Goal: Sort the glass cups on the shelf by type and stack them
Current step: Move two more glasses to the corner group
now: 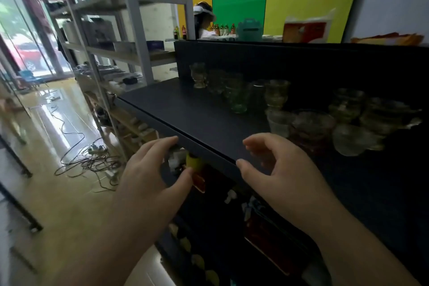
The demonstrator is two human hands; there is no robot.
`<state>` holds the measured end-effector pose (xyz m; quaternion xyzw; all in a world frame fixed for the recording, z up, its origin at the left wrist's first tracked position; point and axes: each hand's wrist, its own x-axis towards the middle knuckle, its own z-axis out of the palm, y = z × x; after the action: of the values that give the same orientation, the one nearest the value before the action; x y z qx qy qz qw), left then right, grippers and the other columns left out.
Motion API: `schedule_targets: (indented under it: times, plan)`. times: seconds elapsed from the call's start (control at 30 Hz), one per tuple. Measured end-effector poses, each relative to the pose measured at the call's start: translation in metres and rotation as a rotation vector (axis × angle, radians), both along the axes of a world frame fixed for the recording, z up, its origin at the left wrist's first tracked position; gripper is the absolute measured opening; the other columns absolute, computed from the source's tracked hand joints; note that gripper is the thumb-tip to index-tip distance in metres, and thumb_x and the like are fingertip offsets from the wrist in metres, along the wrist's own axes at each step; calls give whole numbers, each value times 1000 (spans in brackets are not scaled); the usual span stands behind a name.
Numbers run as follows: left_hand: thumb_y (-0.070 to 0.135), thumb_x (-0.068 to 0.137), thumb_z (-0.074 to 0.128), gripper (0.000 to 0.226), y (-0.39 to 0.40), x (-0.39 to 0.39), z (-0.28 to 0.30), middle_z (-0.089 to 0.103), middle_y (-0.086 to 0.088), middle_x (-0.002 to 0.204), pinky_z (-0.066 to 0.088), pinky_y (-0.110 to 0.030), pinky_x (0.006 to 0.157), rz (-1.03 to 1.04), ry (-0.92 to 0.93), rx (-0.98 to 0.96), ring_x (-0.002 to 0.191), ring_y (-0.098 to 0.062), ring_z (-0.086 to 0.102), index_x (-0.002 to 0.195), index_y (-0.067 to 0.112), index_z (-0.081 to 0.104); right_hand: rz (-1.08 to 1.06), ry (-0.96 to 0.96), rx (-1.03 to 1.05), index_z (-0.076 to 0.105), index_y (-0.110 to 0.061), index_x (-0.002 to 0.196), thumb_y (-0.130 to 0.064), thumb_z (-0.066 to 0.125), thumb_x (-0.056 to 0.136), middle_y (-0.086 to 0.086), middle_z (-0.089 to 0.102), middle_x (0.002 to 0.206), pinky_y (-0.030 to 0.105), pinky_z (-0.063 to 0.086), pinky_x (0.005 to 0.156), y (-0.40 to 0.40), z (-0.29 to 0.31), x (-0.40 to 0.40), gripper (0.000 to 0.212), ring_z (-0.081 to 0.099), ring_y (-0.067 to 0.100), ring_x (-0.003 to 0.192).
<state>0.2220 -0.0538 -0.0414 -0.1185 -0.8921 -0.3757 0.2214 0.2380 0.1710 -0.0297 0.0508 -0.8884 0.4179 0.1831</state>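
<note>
Several glass cups stand on a black shelf (185, 109). A footed cup (198, 75) is at the far left, then a row of green tumblers (238, 97) and another footed cup (276, 94). Further right sit a clear cup (278, 122), a brownish bowl-like cup (311, 127), stacked handled cups (380, 115) and a tipped clear cup (355, 138). My left hand (151, 176) hovers at the shelf's front edge, fingers loosely curled, holding nothing. My right hand (281, 169) hangs over the shelf board near the clear cup, fingers relaxed and empty. The frame is blurred.
A lower shelf under the board holds a yellow-capped item (195, 161) and red packs (267, 227). Grey metal racks (137, 30) stand to the left. Cables (90, 155) lie on the shiny floor. A person (204, 21) sits behind the shelf near bottles.
</note>
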Motion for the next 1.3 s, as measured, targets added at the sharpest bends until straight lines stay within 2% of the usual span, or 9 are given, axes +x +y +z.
schedule_targets:
  times: [0.07, 0.23, 0.47, 0.7, 0.93, 1.03, 1.1, 1.2, 1.3]
  plan:
    - [38, 81, 72, 60, -18, -30, -2, 43, 40, 119, 49, -42, 99, -15, 7, 11, 118, -11, 54, 138, 37, 53, -3, -7, 11, 62, -41, 123, -43, 71, 88, -25, 61, 110, 19, 50, 92, -22, 3, -30, 36, 57, -10, 108]
    - [45, 82, 66, 61, -55, -123, -8, 47, 30, 128, 40, -25, 100, -124, 33, 10, 125, -2, 46, 140, 37, 49, -94, -62, 39, 61, -45, 116, -43, 72, 86, -26, 62, 108, 15, 49, 88, -62, 1, -95, 32, 57, -13, 104]
    - [46, 87, 63, 62, -100, -269, 1, 45, 22, 136, 32, -20, 103, -396, 34, -32, 131, -1, 40, 144, 35, 44, -443, -37, 3, 66, -43, 110, -40, 75, 84, -23, 68, 105, 20, 51, 87, -112, 4, -170, 28, 61, -11, 98]
    - [47, 88, 64, 62, -83, -360, 11, 40, 25, 140, 34, -18, 98, -605, -11, -53, 131, 0, 38, 145, 42, 39, -579, -55, 59, 64, -45, 115, -42, 74, 84, -26, 64, 106, 9, 44, 77, -144, 14, -234, 33, 57, -16, 100]
    - [44, 87, 68, 69, -60, -431, 30, 39, 14, 146, 42, -24, 92, -600, -43, -47, 112, 0, 44, 148, 37, 37, -582, -32, 174, 53, -43, 132, -43, 71, 88, -25, 54, 114, 14, 46, 83, -147, 29, -295, 48, 53, -9, 103]
    - [40, 86, 70, 74, -48, -465, 38, 41, 5, 149, 43, -32, 104, -606, -68, -47, 128, -10, 45, 152, 30, 36, -623, -37, 150, 52, -39, 134, -43, 72, 87, -21, 54, 119, 20, 50, 88, -145, 29, -317, 51, 54, -4, 104]
    - [38, 87, 70, 77, -40, -487, 43, 39, 2, 150, 41, -29, 102, -606, -55, -76, 130, -14, 46, 153, 28, 32, -648, -53, 161, 54, -36, 134, -42, 71, 88, -20, 54, 121, 18, 49, 87, -142, 32, -333, 50, 55, -2, 105]
    - [36, 87, 71, 87, -27, -522, 47, 24, -1, 158, 34, -23, 92, -617, -140, -83, 127, -15, 44, 156, 29, 20, -688, -53, 220, 56, -32, 133, -40, 70, 90, -17, 53, 120, 18, 46, 84, -138, 38, -356, 46, 55, 0, 104]
    - [40, 85, 73, 103, -16, -554, 42, -1, -1, 166, 31, -25, 93, -602, -305, -102, 140, -26, 37, 159, 29, 2, -742, -88, 305, 51, -28, 139, -41, 68, 90, -10, 51, 122, 20, 44, 81, -134, 46, -382, 54, 55, 6, 102]
